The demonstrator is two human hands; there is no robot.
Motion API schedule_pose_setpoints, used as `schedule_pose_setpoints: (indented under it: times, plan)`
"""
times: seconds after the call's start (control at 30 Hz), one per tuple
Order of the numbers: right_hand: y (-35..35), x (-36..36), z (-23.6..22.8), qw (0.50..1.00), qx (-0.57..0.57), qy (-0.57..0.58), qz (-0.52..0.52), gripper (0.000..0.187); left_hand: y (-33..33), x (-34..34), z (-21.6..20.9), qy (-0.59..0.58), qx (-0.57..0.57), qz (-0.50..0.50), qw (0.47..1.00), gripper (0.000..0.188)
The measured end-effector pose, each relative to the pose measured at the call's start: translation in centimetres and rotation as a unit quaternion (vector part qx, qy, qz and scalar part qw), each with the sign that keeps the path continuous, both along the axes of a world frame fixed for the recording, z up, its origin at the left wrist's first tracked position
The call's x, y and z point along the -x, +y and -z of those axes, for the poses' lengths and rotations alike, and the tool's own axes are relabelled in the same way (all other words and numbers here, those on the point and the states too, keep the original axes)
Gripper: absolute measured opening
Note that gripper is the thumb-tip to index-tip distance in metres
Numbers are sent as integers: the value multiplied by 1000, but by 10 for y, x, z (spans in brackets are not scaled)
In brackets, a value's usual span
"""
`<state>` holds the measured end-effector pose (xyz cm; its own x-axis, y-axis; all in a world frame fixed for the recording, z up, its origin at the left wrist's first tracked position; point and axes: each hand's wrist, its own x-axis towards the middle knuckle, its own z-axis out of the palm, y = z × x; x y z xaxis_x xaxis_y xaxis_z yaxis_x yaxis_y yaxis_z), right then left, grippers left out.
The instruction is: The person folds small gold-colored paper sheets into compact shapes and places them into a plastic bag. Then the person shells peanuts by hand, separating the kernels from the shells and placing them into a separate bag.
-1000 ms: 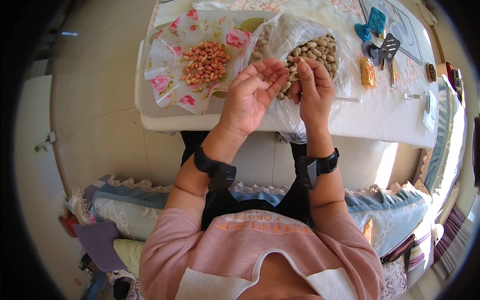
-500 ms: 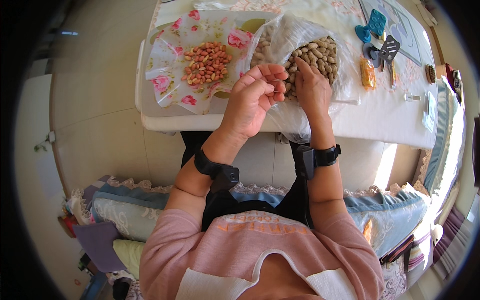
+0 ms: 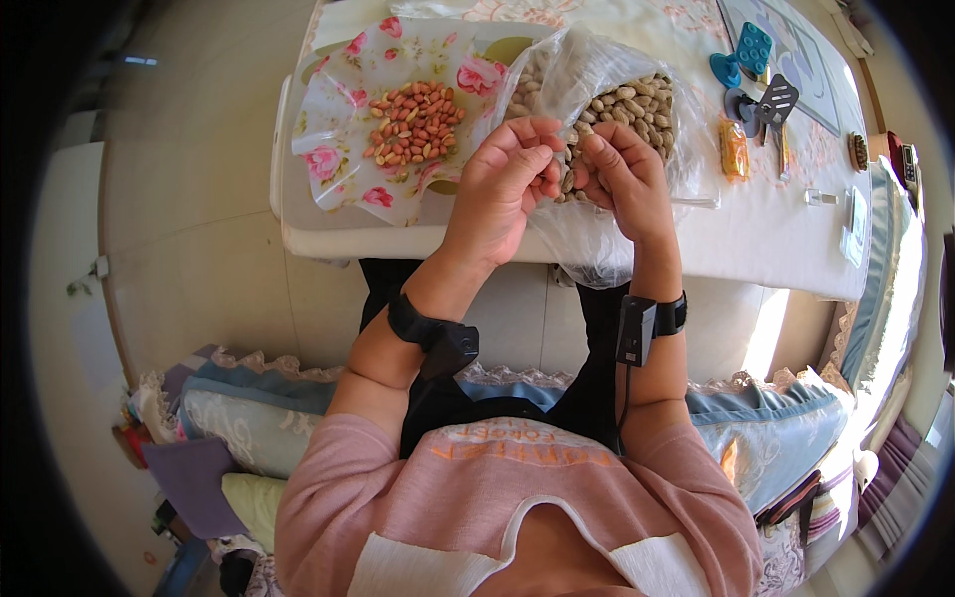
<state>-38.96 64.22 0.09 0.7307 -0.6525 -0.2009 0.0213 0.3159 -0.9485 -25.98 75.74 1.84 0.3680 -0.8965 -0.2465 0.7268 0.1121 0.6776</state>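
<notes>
On the left of the white surface, red shelled kernels are being kept in a heap on a flowered plastic sheet, probably to separate them from the rest. A peanut pod is being pinched between the left hand and the right hand, both grips clenched on it, just over the clear bag of unshelled peanuts. The pod itself is being mostly hidden by the fingers. At the right, small blue and dark tools are hard to identify.
</notes>
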Motion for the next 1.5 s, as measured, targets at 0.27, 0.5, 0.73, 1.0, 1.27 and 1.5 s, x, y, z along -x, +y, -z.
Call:
schedule_pose_setpoints:
  times: [0.27,0.5,0.73,1.0,1.27,1.5]
  plan:
    - [5,-7,-5,991,-92,-87,-33,17,-1,1,7,-32,6,26,999,21]
    - [8,-7,4,983,-104,-142,-60,16,-2,4,10,-91,-12,-1,996,17]
    - [15,-5,-3,969,-133,-175,-110,21,1,6,7,-160,-11,9,987,28]
    - [37,-17,-4,973,-128,-148,-123,19,5,-2,-3,-469,-84,42,878,35]
    - [45,-19,-7,984,-96,-119,-88,22,5,1,-3,-437,-93,27,894,38]
    - [34,-18,-6,965,-172,-190,-56,20,5,-1,-8,-393,-20,59,917,49]
